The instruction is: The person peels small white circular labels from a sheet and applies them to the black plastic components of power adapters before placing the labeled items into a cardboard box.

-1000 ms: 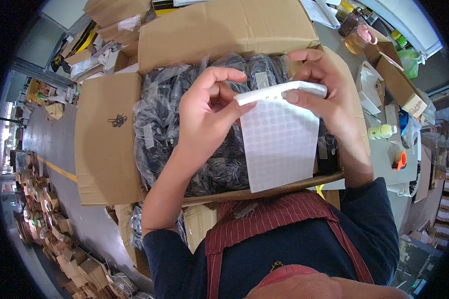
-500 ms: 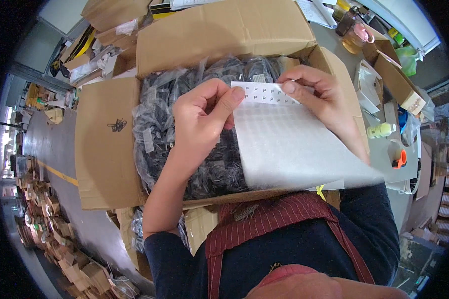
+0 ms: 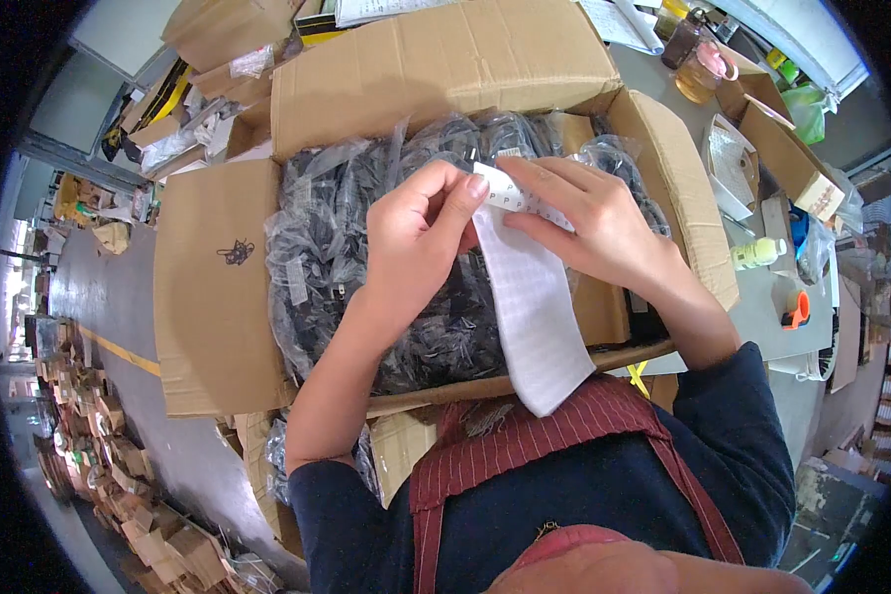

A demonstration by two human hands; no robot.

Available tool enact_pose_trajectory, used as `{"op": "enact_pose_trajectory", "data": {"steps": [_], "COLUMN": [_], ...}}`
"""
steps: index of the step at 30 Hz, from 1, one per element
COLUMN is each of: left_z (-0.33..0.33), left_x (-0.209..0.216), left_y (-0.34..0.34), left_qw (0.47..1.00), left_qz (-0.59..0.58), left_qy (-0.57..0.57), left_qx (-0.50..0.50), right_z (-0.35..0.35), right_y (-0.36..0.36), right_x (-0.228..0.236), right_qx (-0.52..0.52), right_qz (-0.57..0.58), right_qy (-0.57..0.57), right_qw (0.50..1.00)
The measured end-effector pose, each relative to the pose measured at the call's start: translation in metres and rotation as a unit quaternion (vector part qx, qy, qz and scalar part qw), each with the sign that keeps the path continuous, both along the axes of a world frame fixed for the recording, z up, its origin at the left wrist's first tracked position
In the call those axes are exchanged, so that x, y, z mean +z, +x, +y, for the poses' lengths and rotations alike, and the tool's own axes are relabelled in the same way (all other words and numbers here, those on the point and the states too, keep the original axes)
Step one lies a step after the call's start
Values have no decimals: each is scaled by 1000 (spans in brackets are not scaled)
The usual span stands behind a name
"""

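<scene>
Above an opened cardboard box (image 3: 445,54) I hold a white sticker sheet (image 3: 538,317) printed with rows of small dark marks along its top. Its lower part hangs down over the box's near edge. My left hand (image 3: 421,233) is closed, thumb and fingers pinching the sheet's upper left corner. Across the upper right part lies my right hand (image 3: 589,218), its thumb and fingers closed on the sheet, which bends beneath them. Bagged black items (image 3: 337,238), some with white labels, fill much of the box. At its right side, a piece of cardboard shows inside.
On the grey table to the right are an orange tape dispenser (image 3: 795,311), a bottle of pale yellow liquid (image 3: 759,253), a white tray (image 3: 731,163) and a jug (image 3: 705,72). Stacked cartons (image 3: 168,535) stand on the floor at the left.
My right hand has moved left toward my left hand. The sheet, spread wide to the right before, now hangs narrower and folded over.
</scene>
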State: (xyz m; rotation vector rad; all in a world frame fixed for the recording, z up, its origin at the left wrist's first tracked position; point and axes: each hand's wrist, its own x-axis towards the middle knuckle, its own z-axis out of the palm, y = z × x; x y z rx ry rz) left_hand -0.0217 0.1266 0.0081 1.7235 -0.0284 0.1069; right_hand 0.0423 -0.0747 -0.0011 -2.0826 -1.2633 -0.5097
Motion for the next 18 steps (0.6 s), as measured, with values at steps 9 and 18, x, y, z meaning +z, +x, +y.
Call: {"op": "enact_pose_trajectory", "data": {"steps": [9,18], "left_z": [-4,-3], "left_x": [-5,-9], "left_y": [2,3], "left_qw": [992,939], "left_qz": [-114,-258], "left_qy": [50,224], "left_qx": [-16,40], "right_z": [-1,4], "right_y": [3,-4], "right_x": [-1,-1], "right_qx": [25,74], "right_qz": [27,197], "right_qy": [44,93], "right_qw": [998,973]}}
